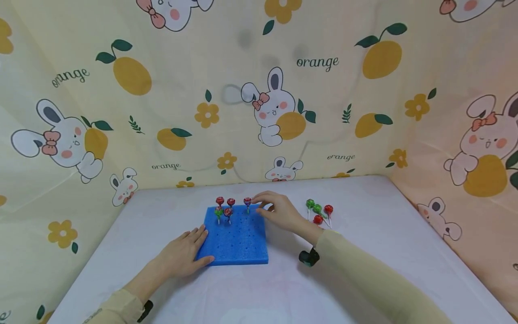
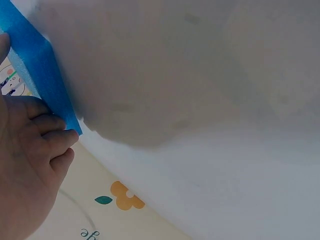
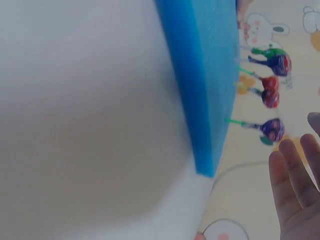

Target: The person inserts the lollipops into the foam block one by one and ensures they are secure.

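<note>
Around the desk [image 1: 364,252] on three sides hung a cream cloth backdrop [image 1: 332,112] printed with rabbits, yellow fruit and flowers, and the one word readable on it, repeated in script, was "orange". Near the desk's middle, a little toward the back edge, lay a square blue foam board [image 1: 238,236] dotted with rows of small holes; it looked light and soft, likely to slide or dent, so pressing it flat at an edge seemed the sensible way to steady it. The left hand [image 1: 184,256] did just that, lying flat with straight fingers on the board's near left corner, the fingertips [image 2: 60,137] touching the foam's edge in the left wrist view. The right hand [image 1: 279,211] rested at the board's far right corner, fingers relaxed and spread, close beside a standing lollipop [image 1: 247,202] but not visibly pinching it. Four other lollipops [image 1: 225,207] stood planted along the board's back rows. These looked light, with hard, breakable heads in slippery wrappers on thin sticks, so the stick just under the head seemed the best place to take hold. Toward the desk's right back part lay four loose lollipops [image 1: 319,212], green and red, touching one another; no wrapper print was legible.
</note>
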### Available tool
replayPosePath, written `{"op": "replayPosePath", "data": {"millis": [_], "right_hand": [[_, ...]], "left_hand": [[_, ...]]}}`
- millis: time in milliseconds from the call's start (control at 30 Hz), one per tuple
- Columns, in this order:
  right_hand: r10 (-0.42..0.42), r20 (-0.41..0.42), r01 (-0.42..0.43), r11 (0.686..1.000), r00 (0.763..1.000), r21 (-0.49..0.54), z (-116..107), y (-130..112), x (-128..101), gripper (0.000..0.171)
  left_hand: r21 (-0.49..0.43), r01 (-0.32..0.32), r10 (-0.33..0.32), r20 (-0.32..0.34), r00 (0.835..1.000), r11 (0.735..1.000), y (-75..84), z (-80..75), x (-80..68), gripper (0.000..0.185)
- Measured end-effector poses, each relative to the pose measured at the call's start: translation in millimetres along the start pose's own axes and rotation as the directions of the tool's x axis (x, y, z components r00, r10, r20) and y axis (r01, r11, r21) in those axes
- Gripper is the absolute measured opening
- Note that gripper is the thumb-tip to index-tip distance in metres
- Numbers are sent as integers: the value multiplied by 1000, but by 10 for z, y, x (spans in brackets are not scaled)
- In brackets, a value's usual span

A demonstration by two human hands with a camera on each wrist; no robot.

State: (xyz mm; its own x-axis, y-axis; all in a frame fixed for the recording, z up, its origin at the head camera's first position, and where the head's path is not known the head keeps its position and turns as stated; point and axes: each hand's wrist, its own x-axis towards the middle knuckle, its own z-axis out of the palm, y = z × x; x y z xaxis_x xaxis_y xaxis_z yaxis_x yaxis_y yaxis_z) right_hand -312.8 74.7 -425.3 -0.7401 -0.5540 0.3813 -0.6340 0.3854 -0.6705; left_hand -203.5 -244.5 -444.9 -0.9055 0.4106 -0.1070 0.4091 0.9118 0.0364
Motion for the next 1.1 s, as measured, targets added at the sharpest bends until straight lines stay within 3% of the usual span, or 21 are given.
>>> {"op": "replayPosePath", "data": {"millis": [300,533,933,1100], "right_hand": [[31,-19,-33,996,999,-88,-312,180,-202,25],[48,-19,-49,991,999,-123,-602,280,-361,26],[151,20,-145,974,988,-172,-919,391,-793,25],[184,74,-166,965,980,-203,-965,431,-983,25]], "left_hand": [[-5,-13,13,3,1000,1000,-7,10,45,89],[4,22,-22,-4,1000,1000,-41,-12,77,92],[-102,67,-70,-33,997,993,-43,34,65,97],[-141,40,-49,-61,997,989,-7,81,62,98]]}}
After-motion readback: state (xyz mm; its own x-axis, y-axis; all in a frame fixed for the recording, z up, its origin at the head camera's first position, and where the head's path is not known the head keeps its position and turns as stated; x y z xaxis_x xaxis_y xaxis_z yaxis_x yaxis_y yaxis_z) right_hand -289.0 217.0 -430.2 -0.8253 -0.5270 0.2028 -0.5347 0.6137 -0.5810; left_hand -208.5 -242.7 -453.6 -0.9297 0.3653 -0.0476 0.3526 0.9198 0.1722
